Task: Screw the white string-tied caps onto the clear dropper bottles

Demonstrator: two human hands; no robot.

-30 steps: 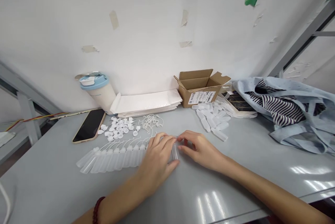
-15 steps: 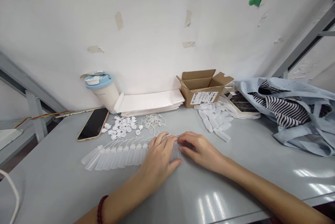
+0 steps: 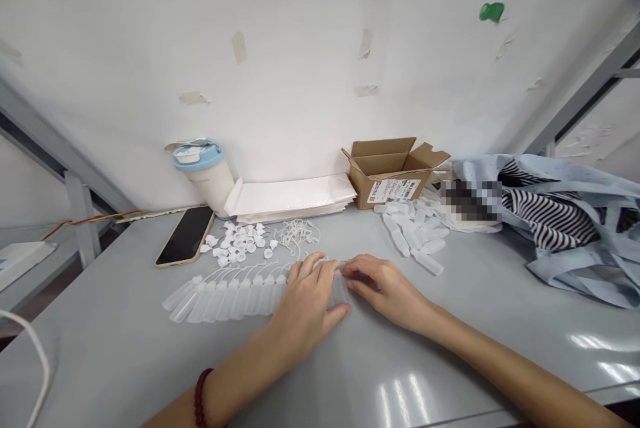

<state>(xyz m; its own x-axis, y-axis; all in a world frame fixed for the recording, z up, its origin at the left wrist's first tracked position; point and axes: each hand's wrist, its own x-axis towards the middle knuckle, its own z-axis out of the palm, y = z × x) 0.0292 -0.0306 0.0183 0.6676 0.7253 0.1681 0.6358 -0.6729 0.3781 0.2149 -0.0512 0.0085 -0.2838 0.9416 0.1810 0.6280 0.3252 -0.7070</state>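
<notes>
A row of translucent plastic tubes (image 3: 235,301) with white caps and thin string loops lies side by side on the grey table. My left hand (image 3: 313,295) rests over the right part of this row, fingers bent and apart, covering several tubes. At the row's right end, the fingertips of my right hand (image 3: 377,285) touch the edge of the last tube (image 3: 340,289); its thumb and index finger stand apart. Loose white caps (image 3: 243,241) and a tangle of white strings (image 3: 299,233) lie behind the row. A pile of uncapped tubes (image 3: 413,231) sits beyond my right hand.
Along the wall stand a cup with a blue lid (image 3: 205,175), a stack of white packets (image 3: 293,196) and an open cardboard box (image 3: 387,181). A phone (image 3: 185,237) lies at left. A light blue cloth bag (image 3: 590,248) is at right, a white cable (image 3: 37,355) at front left.
The view has shifted slightly, so things appear a little further right. Both hands stay at the right end of the tube row, almost unmoved.
</notes>
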